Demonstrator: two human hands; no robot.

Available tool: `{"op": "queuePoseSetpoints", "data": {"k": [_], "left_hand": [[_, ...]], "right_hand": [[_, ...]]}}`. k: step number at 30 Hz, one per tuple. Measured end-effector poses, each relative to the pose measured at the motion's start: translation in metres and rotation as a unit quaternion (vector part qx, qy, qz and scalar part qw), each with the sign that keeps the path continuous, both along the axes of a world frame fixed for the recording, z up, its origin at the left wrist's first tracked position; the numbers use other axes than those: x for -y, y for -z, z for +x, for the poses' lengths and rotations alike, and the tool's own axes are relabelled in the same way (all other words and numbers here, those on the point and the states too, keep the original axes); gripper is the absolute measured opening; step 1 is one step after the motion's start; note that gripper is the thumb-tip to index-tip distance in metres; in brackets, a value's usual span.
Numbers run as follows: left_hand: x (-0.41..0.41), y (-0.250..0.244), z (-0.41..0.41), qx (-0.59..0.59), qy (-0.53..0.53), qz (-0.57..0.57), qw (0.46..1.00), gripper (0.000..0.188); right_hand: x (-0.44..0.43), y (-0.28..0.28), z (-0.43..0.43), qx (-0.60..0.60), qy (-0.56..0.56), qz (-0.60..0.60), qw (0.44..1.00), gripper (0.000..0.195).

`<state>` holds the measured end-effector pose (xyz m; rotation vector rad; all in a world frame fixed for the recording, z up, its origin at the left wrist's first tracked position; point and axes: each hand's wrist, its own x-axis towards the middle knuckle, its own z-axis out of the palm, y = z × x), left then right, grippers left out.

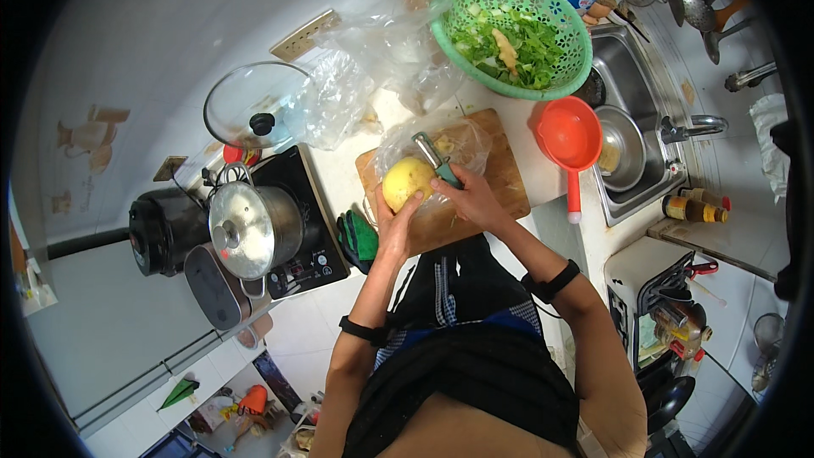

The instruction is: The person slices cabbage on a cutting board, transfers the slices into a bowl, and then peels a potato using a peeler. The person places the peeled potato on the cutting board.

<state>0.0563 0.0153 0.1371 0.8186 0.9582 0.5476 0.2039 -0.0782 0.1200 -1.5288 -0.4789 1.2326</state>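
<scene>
My left hand (395, 222) holds a large, round yellow potato (407, 183) from below and its left side. In my right hand (474, 197) is a peeler (437, 158) with a green handle and a metal head, which lies against the upper right of the potato. My right thumb reaches to the potato's edge. Beneath both hands, a clear plastic bag (472, 140) with some peelings on it is spread over a wooden cutting board (507, 194).
A green basket (445, 51) of cut greens and a red ladle (569, 133) stand towards the sink (636, 86). Left are a lidded pot (245, 222) on an induction cooktop (318, 229), a glass lid (235, 95) and green-black gloves (357, 238). Crumpled plastic bags (343, 86) lie behind the board.
</scene>
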Motion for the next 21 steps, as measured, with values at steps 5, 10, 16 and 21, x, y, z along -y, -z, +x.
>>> {"op": "queuePoseSetpoints", "data": {"k": [5, 10, 16, 21], "left_hand": [[-0.015, -0.004, -0.014, -0.008, 0.114, 0.023, 0.993, 0.064], [-0.021, -0.017, -0.012, -0.043, 0.177, 0.039, 0.983, 0.074], [-0.019, -0.003, -0.008, -0.031, 0.164, 0.051, 0.985, 0.075], [-0.019, -0.008, -0.002, -0.059, 0.156, 0.075, 0.983, 0.068]], "right_hand": [[0.0, -0.012, 0.02, -0.04, -0.04, 0.033, 0.998, 0.026], [-0.002, -0.023, 0.036, -0.034, -0.106, 0.039, 0.993, 0.025], [-0.003, -0.016, 0.019, 0.364, -0.094, 0.087, 0.923, 0.03], [0.016, -0.035, -0.003, 0.508, -0.154, 0.014, 0.848, 0.033]]}}
